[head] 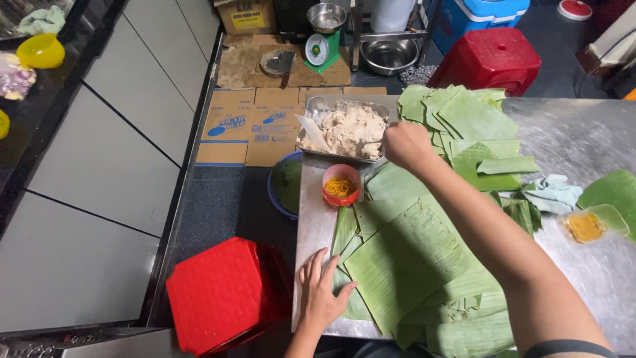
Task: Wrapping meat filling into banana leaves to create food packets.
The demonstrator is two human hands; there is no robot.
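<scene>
The right hand (405, 144) is closed in a fist over the near edge of the metal tray (311, 106) of pale mix (351, 127); what it holds is hidden. The left hand (321, 292) lies flat, fingers spread, on the near left leaves (407, 262). Best to scoop a small lump and keep that leaf pressed flat.

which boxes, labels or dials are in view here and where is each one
Flattened cardboard boxes: on the dark floor left of the steel table, tan with blue oval prints.
Cardboard box: upright at top centre, brown with a yellow label.
Kitchen scale: on cardboard beyond the table, green body, round white dial, steel bowl on top.
</scene>
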